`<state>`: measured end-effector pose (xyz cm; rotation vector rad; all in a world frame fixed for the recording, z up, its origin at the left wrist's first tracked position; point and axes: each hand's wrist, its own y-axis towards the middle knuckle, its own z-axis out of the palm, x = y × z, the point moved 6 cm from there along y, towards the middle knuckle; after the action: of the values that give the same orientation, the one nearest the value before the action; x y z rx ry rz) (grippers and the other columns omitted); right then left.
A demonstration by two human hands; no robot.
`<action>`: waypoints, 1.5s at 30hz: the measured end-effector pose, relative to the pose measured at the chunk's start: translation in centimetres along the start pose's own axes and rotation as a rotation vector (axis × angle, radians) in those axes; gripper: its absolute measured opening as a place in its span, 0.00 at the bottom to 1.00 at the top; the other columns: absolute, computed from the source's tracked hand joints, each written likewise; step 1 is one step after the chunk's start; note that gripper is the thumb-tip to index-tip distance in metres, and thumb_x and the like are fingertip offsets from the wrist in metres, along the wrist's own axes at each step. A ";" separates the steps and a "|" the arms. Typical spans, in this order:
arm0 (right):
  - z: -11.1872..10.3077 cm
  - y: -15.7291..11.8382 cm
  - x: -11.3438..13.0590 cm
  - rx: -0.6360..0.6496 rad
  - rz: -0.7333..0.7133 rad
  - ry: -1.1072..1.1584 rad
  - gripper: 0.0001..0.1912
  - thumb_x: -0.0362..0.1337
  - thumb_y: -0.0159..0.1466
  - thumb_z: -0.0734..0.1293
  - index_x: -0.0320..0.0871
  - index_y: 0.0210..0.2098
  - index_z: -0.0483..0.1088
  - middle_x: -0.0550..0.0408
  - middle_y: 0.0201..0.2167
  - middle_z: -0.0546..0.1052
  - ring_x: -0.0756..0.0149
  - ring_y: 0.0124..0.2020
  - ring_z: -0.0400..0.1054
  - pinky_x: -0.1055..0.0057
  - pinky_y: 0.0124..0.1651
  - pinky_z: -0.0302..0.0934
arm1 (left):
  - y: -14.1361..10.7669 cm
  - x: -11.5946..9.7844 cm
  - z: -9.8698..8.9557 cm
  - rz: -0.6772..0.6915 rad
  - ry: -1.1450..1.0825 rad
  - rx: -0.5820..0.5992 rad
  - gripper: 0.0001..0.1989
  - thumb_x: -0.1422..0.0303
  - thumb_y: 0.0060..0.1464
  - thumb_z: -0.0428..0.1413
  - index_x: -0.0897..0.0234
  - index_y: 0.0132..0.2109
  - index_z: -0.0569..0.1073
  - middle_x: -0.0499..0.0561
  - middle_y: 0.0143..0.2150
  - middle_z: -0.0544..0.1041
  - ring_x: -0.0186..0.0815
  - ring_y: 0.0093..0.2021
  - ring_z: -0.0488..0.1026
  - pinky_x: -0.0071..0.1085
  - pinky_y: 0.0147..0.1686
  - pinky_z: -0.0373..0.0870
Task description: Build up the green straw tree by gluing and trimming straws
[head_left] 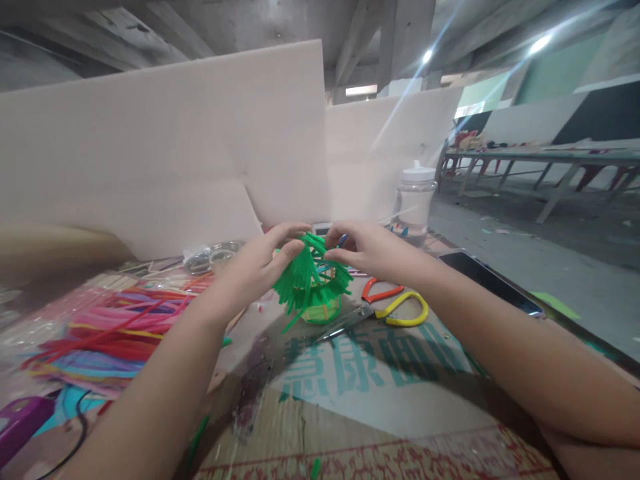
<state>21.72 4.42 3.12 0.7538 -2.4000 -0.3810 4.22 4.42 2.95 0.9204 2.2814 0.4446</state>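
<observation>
A green craft piece point(315, 283) made of fuzzy strips, shaped like a fringed roof over a round yellow-green base, stands on the table in front of me. My left hand point(280, 250) has its thumb and fingers closed on the upper left of the green strips. On the other side, my right hand point(353, 243) pinches at the top right of the piece, thumb and fingers bent; what exactly lies between them is too small to tell. Scissors with one red and one yellow handle point(406, 310) lie just right of the base, their blades pointing left.
Colourful fuzzy strips point(115, 327) are heaped at the left, near a purple tool point(23, 423). A clear jar with a white lid point(415, 200) stands behind my right arm, and a dark phone point(487, 283) lies to the right. White boards point(165, 140) rise behind.
</observation>
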 end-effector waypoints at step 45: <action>-0.5 0.0 -0.4 -0.016 0.032 -0.031 0.14 0.41 0.62 0.69 0.42 0.45 0.73 0.52 0.37 0.80 0.65 0.34 0.73 0.69 0.37 0.63 | -0.6 1.2 -4.3 -0.208 0.161 -0.318 0.09 0.66 0.60 0.53 0.59 0.41 0.78 0.49 0.39 0.82 0.40 0.40 0.77 0.34 0.44 0.72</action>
<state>22.28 4.60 3.33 0.7066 -2.4318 -0.4015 0.37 4.48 5.36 0.4994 2.3285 0.7844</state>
